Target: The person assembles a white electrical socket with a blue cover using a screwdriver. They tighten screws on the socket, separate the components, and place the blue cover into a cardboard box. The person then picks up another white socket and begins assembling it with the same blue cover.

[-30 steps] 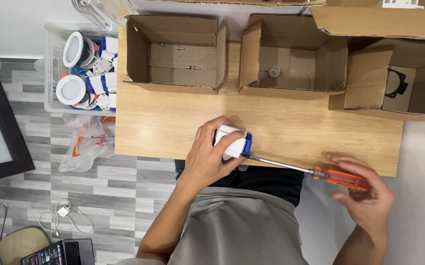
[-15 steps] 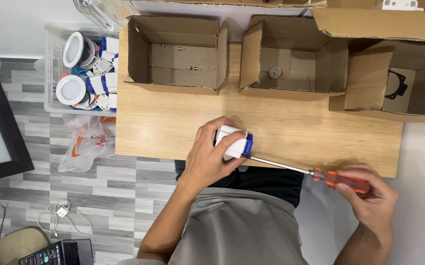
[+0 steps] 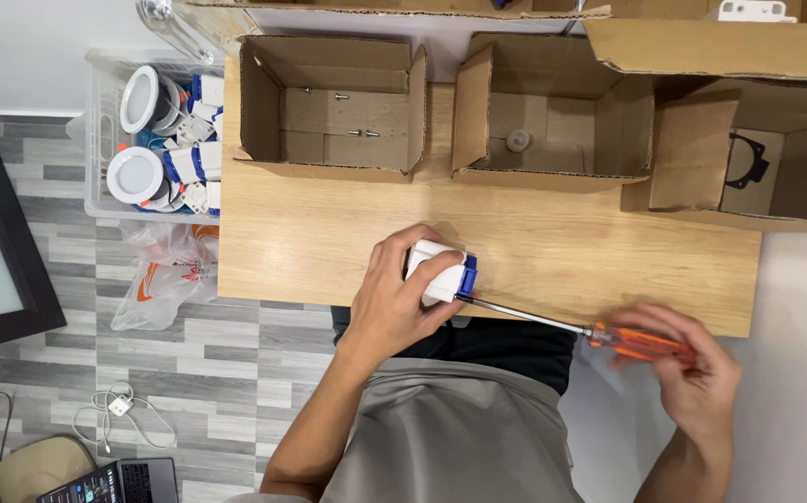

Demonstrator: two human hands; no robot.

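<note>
The left hand (image 3: pixel 394 303) is clamped on one white-and-blue box (image 3: pixel 439 272) at the counter's (image 3: pixel 329 242) near edge; the right hand (image 3: pixel 697 373) grips one orange-handled screwdriver (image 3: pixel 599 333), its tip at the box; three open cardboard boxes (image 3: pixel 329 107) stand behind.

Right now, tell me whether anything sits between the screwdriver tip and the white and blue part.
Nothing visible does. The left hand grips the white and blue part at the table's near edge, and the screwdriver in the right hand reaches its blue end with the shaft clear. Their exact contact is too small to tell.
</note>
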